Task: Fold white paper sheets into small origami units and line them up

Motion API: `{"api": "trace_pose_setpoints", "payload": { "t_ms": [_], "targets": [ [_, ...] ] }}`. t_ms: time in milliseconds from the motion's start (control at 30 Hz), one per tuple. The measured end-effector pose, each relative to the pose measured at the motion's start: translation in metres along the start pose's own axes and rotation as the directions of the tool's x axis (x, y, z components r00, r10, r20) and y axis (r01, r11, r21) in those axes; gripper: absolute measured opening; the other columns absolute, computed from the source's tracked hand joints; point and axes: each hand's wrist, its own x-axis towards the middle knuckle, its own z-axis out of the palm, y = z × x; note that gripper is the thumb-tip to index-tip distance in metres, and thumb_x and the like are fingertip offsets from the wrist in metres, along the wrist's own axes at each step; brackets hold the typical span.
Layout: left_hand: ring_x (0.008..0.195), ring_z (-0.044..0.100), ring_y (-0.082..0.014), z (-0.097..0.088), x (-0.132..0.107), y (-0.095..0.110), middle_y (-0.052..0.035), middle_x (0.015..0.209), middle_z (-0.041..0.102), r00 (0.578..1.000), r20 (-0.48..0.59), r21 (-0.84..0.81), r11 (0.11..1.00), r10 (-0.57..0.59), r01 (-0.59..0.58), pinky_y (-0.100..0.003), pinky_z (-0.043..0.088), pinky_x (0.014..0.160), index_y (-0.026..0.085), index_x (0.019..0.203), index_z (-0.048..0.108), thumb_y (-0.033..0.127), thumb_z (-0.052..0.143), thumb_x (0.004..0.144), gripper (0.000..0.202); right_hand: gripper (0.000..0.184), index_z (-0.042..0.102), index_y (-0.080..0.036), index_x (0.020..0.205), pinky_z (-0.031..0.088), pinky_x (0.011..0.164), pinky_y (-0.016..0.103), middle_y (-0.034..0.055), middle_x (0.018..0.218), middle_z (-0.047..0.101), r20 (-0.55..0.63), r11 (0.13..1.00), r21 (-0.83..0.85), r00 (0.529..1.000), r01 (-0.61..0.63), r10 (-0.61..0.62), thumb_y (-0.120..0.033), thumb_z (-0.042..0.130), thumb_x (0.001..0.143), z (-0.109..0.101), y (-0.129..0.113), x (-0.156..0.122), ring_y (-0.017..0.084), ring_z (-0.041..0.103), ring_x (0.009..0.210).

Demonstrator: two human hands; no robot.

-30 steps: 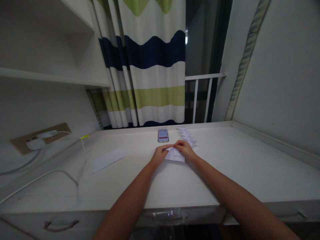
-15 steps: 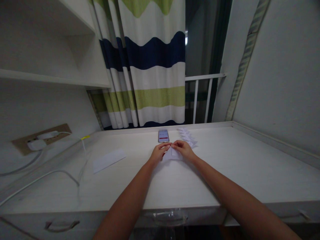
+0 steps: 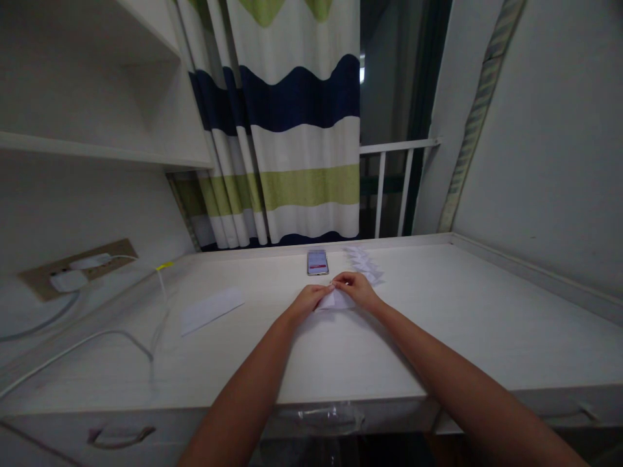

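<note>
A small folded sheet of white paper lies on the white desk between my hands. My left hand holds its left side, thumb and fingers closed on it. With thumb and index finger pinched together, my right hand grips the top of the paper. The fingertips of both hands nearly meet there, and they hide the upper edge. Just beyond my right hand, several folded white paper pieces lie in an overlapping row. A phone with a lit screen lies beyond my left hand.
A flat white paper stack or sheet rests on the desk at the left. White cables run from a wall socket along the left side. A striped curtain hangs behind the desk.
My left hand's fingers have shifted lower and flatter against the paper. A fold on the paper looks changed, with a flap now showing on its left part. The view has tilted slightly.
</note>
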Motion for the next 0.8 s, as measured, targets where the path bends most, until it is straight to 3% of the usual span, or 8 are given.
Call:
{"api": "trace_pose_setpoints", "payload": {
  "t_ms": [133, 267, 500, 800],
  "targets": [
    [0.038, 0.028, -0.0045, -0.0007, -0.0029, 0.0024, 0.0051, 0.040, 0.040, 1.000, 0.020, 0.061, 0.998, 0.017, -0.018, -0.021, 0.016, 0.040, 0.009, 0.057, 0.058, 0.051, 0.059, 0.059, 0.042, 0.020, 0.063, -0.014, 0.063, 0.034, 0.048, 0.022, 0.0003, 0.055, 0.058, 0.063, 0.995, 0.055, 0.994, -0.088, 0.085, -0.033, 0.057, 0.063, -0.0007, 0.0014, 0.0007, 0.010, 0.046, 0.049],
    [0.042, 0.033, -0.0055, -0.0006, -0.0028, 0.0015, 0.0037, 0.045, 0.046, 0.999, 0.011, 0.084, 0.996, 0.036, -0.037, -0.021, 0.019, 0.043, 0.009, 0.062, 0.061, 0.047, 0.060, 0.059, 0.038, 0.021, 0.062, -0.014, 0.062, 0.031, 0.043, 0.020, -0.0009, 0.051, 0.055, 0.071, 0.987, 0.077, 0.988, -0.142, 0.137, -0.035, 0.058, 0.061, 0.0007, 0.0031, 0.0005, 0.008, 0.041, 0.045],
    [0.047, 0.037, -0.0067, -0.0011, 0.0002, -0.0008, 0.0017, 0.050, 0.052, 0.999, 0.008, 0.068, 0.996, 0.052, -0.052, -0.020, 0.023, 0.046, 0.009, 0.065, 0.064, 0.043, 0.061, 0.060, 0.034, 0.024, 0.056, -0.014, 0.051, 0.031, 0.046, 0.021, -0.0028, 0.045, 0.048, 0.065, 0.989, 0.040, 0.989, -0.139, 0.136, -0.035, 0.057, 0.063, 0.0029, 0.0077, -0.0001, 0.007, 0.040, 0.045],
    [0.043, 0.039, -0.0059, -0.0007, -0.0014, -0.0019, 0.0002, 0.051, 0.055, 0.999, 0.043, -0.050, 0.998, -0.030, 0.032, -0.020, 0.023, 0.044, 0.008, 0.065, 0.063, 0.040, 0.066, 0.053, 0.034, 0.022, 0.057, -0.014, 0.055, 0.032, 0.049, 0.022, -0.0015, 0.048, 0.052, 0.041, 0.996, -0.053, 0.996, -0.073, 0.075, -0.033, 0.053, 0.066, 0.0049, 0.0081, -0.0020, 0.009, 0.042, 0.048]
  ]
}}
